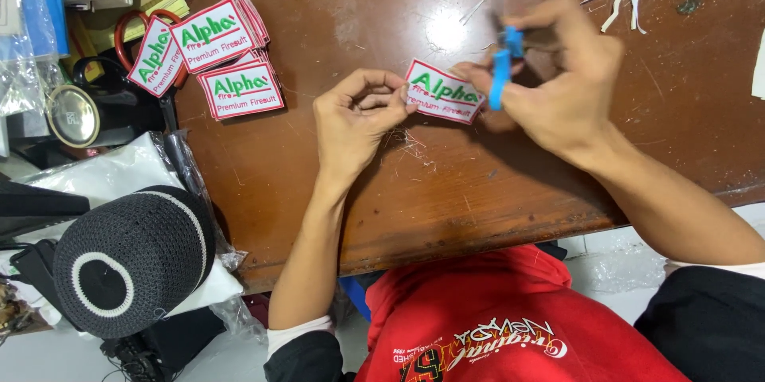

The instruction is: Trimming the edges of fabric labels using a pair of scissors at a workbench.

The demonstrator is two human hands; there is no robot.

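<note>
Bare forearms, black sleeves (307,354) pushed up over white cuffs (296,334), red garment (510,318) with pale printed lettering across the lap.

The left hand (355,115) pinches the near-left edge of a white embroidered patch (443,92) with a red border and green lettering. The right hand (558,79) grips its far-right end and holds a small blue thread snipper (502,63) just above that grip. Left of the pinch, well apart, lies a stack of matching patches (223,55) on the brown wooden table (494,183)
</note>
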